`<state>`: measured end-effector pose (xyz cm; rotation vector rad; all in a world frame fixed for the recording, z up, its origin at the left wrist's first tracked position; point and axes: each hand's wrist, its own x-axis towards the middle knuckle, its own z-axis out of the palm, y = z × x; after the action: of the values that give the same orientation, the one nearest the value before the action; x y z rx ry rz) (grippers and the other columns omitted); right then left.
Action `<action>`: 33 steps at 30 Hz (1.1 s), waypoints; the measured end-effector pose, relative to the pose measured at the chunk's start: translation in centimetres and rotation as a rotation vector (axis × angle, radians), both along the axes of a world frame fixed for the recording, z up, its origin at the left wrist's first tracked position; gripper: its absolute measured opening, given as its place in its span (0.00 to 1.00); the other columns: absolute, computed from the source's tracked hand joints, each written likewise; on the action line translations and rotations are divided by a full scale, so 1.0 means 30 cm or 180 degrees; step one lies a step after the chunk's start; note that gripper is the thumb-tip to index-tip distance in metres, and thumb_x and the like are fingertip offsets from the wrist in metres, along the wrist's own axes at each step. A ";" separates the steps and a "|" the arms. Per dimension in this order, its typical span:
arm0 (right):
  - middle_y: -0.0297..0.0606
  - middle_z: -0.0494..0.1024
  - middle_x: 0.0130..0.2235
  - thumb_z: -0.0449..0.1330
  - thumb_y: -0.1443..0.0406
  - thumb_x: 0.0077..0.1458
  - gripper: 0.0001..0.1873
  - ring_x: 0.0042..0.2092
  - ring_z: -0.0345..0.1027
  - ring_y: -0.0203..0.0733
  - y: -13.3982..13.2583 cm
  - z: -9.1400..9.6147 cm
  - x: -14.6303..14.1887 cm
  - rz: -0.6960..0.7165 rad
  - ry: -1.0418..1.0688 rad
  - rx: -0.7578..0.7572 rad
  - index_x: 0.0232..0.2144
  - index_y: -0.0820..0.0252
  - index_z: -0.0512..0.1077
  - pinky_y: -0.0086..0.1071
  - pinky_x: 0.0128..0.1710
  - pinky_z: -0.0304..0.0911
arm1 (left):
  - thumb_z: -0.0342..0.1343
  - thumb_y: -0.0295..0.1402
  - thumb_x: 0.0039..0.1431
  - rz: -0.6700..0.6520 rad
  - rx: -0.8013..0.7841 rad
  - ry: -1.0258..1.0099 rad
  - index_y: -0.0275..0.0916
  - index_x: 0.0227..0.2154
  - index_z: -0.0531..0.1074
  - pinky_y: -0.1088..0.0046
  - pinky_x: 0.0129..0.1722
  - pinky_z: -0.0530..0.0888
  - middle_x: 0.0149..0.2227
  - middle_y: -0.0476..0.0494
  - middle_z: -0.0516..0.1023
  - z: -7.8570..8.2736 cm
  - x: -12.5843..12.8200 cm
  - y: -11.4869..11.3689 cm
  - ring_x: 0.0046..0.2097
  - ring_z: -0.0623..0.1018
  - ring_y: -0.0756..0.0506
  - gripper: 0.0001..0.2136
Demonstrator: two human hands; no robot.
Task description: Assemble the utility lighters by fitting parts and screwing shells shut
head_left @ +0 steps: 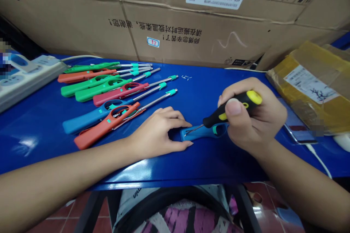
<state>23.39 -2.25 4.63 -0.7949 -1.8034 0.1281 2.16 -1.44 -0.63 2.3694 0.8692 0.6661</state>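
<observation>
Head view: on a blue worktop the right hand is closed round a screwdriver with a black and yellow handle. The thumb presses on top of the grip and the yellow butt pokes out above the knuckles. The thin metal shaft slants down to the left, and its tip meets a blue lighter body, which lies flat on the worktop near the front edge, between the two hands. The right end of that body is tucked under the right hand's fingers.

The left hand lies palm down on the worktop, with its forefinger and thumb closed about the left end of the blue lighter body to pin it in place.

Well to the left, a row of long-nosed gas lighters lies side by side in green, red, pink, blue and orange, their metal nozzles pointing right with teal caps on the tips. At the far left edge sits a white power strip. A large cardboard box with printed writing and a white label stands along the back of the worktop. At the right is a parcel wrapped in yellow tape, and just beside the right wrist lies a phone with a white cable.
</observation>
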 end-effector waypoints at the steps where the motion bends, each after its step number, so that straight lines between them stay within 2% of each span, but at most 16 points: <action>1: 0.33 0.73 0.26 0.57 0.56 0.66 0.12 0.25 0.66 0.37 -0.001 0.000 0.000 0.0005 0.0014 -0.0053 0.30 0.52 0.72 0.34 0.22 0.60 | 0.67 0.41 0.56 0.0001 0.0004 -0.0007 0.40 0.44 0.81 0.64 0.46 0.71 0.40 0.45 0.81 0.001 0.000 0.000 0.41 0.76 0.44 0.15; 6: 0.32 0.72 0.25 0.57 0.56 0.66 0.12 0.24 0.64 0.35 0.000 -0.003 0.005 0.0125 0.0102 -0.0201 0.31 0.52 0.72 0.33 0.22 0.60 | 0.67 0.41 0.56 -0.0003 -0.0001 -0.0012 0.40 0.44 0.81 0.64 0.46 0.71 0.40 0.45 0.80 0.002 0.001 0.001 0.41 0.76 0.44 0.15; 15: 0.32 0.74 0.28 0.59 0.58 0.65 0.09 0.27 0.67 0.34 0.012 -0.015 0.011 0.0218 0.0055 -0.0015 0.32 0.53 0.72 0.31 0.23 0.61 | 0.67 0.41 0.56 0.0002 -0.0006 -0.0008 0.41 0.45 0.81 0.64 0.46 0.70 0.41 0.45 0.81 -0.002 0.002 0.001 0.42 0.76 0.44 0.16; 19: 0.31 0.74 0.27 0.59 0.55 0.64 0.11 0.25 0.68 0.35 0.012 -0.025 0.004 0.0298 0.0199 -0.0040 0.31 0.53 0.71 0.32 0.22 0.61 | 0.67 0.41 0.56 0.0003 0.0013 -0.0015 0.41 0.45 0.80 0.64 0.46 0.70 0.41 0.45 0.81 -0.003 0.002 0.002 0.42 0.76 0.44 0.16; 23: 0.30 0.74 0.27 0.60 0.58 0.64 0.09 0.24 0.68 0.34 0.014 -0.028 0.007 0.0436 0.0252 -0.0040 0.32 0.53 0.71 0.31 0.21 0.61 | 0.67 0.41 0.56 -0.0008 0.0013 -0.0028 0.41 0.45 0.80 0.64 0.45 0.70 0.41 0.45 0.81 -0.003 0.001 0.002 0.41 0.76 0.44 0.15; 28: 0.30 0.76 0.29 0.60 0.61 0.63 0.05 0.27 0.70 0.32 0.013 -0.011 0.012 0.0501 -0.0183 -0.0038 0.34 0.54 0.71 0.28 0.25 0.65 | 0.67 0.42 0.57 0.0006 0.0043 -0.0023 0.41 0.45 0.80 0.64 0.44 0.71 0.40 0.45 0.80 -0.006 -0.001 0.002 0.41 0.76 0.44 0.15; 33: 0.32 0.77 0.28 0.59 0.58 0.64 0.08 0.25 0.68 0.35 0.015 -0.009 0.014 0.0425 -0.0310 -0.0033 0.32 0.53 0.71 0.30 0.23 0.64 | 0.67 0.42 0.57 -0.0011 0.0056 -0.0054 0.41 0.45 0.80 0.64 0.45 0.70 0.41 0.45 0.80 -0.008 0.000 0.005 0.42 0.76 0.43 0.15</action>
<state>23.82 -1.80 4.35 -0.6981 -1.9497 0.1888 2.15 -1.30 -0.87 2.3770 0.8551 0.6941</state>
